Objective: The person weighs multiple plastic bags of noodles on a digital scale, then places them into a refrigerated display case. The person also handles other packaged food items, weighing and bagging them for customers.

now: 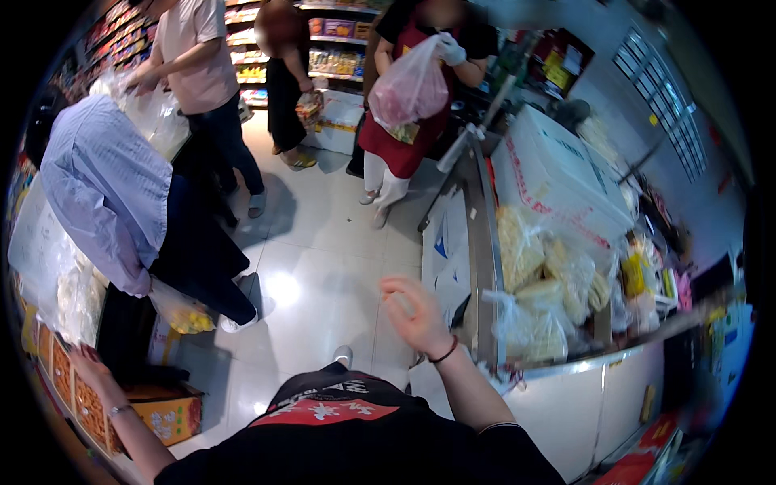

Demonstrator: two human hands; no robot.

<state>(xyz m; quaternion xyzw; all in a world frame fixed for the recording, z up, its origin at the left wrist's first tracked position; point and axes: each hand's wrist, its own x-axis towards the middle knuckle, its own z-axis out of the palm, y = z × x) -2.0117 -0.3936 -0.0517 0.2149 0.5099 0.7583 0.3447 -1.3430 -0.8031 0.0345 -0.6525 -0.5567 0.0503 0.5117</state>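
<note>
My left hand (91,367), with a metal watch or bracelet at its wrist, reaches over the edge of a divided wooden display bin of brown nuts or snacks (91,415). Its fingertips are small and dark, so whether they touch anything is unclear. Held over the floor in front of me is my right hand (417,318), loosely curled, a gap between thumb and fingers and nothing in it. A dark red band circles that wrist. To its right runs the metal-rimmed counter (488,254), where clear plastic bags of pale food (536,318) lie.
A white foam box (561,173) stands on the counter. Ahead, a person in a red apron (403,142) lifts a plastic bag (412,85). At left, a person in a light blue shirt (109,182) bends over, holding a bag of yellow items (182,312). A printed carton (167,418) sits low beside the bin.
</note>
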